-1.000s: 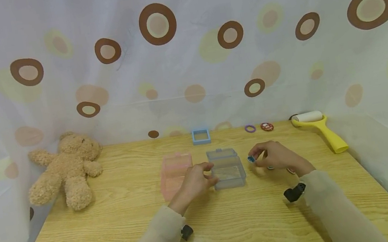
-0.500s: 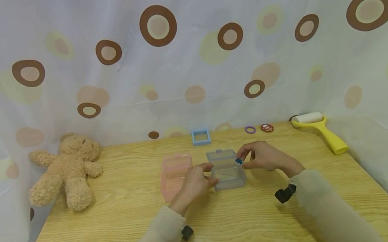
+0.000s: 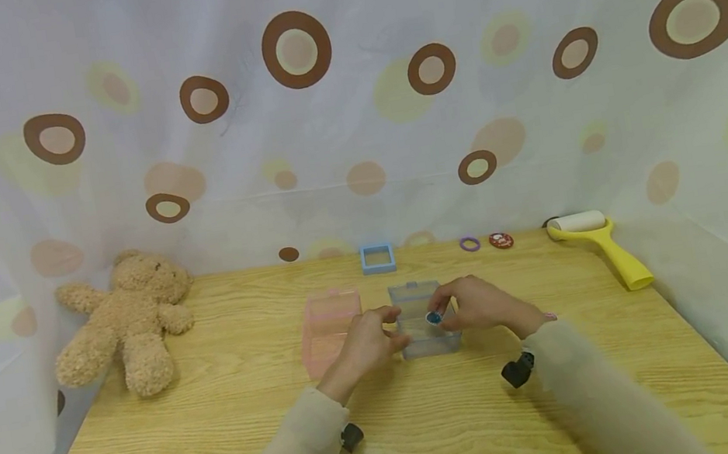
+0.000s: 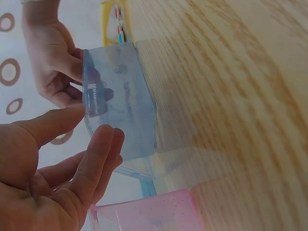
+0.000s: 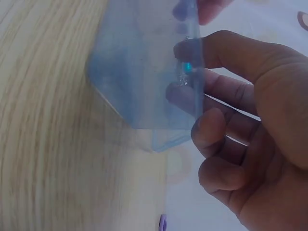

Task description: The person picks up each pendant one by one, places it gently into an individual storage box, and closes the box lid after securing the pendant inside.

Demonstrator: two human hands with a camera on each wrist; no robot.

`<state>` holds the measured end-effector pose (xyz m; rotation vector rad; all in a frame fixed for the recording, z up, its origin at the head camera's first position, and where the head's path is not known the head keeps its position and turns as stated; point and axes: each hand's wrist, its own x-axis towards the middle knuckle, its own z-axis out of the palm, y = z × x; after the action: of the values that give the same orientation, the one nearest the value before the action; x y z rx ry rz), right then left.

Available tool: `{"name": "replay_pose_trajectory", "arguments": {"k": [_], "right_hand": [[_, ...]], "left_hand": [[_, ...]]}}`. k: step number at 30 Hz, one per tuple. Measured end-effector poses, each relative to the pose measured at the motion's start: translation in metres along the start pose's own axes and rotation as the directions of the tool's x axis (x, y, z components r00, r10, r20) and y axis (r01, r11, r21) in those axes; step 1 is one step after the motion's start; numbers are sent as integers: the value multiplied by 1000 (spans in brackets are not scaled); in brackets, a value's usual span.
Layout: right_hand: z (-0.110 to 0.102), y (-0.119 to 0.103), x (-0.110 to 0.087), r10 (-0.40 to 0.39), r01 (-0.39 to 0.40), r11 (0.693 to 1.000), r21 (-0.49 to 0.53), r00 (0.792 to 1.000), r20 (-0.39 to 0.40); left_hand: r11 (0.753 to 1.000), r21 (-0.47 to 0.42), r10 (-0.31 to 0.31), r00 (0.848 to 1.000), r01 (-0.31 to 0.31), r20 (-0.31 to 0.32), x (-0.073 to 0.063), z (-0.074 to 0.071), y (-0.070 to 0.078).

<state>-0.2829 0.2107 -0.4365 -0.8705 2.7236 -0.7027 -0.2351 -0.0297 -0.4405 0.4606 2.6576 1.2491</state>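
Observation:
My right hand [image 3: 481,301] pinches a small round blue piece [image 3: 434,318] with a pale edge between thumb and fingers. The piece is inside the translucent blue box [image 3: 431,345], whose lid stands raised at the back. Through the box wall in the right wrist view, the fingertips [image 5: 185,96] and a glint of teal show; the piece's exact kind is unclear. My left hand [image 3: 368,340] is at the box's left side, thumb and fingers loosely spread, with the thumb tip right at the rim in the left wrist view. Left of the box stands a translucent pink box [image 3: 325,343], partly behind that hand.
A teddy bear [image 3: 131,324] sits at the left. Along the back lie a light-blue square frame [image 3: 379,268], a purple ring [image 3: 469,244] and a red patterned disc [image 3: 501,240]. A yellow-handled lint roller [image 3: 611,253] lies at the right. A small pink item [image 3: 550,317] shows beside the right wrist.
My right hand has carried the small round blue piece leftward from beside the blue box, then lowered it into the box. The left hand has stayed at the box's left side.

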Motion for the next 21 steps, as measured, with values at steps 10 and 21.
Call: {"name": "replay_pose_trajectory", "arguments": {"k": [10,21], "right_hand": [[12,-3,9,-12,13,991,-131,1000,10],[12,-12,12,8,3,982,-189,999,53]], "left_hand": [[1000,-4,-4,1000,4,-1,2,1,-1],[1000,-3,-2,1000,2,-9,2,1,-1]]}}
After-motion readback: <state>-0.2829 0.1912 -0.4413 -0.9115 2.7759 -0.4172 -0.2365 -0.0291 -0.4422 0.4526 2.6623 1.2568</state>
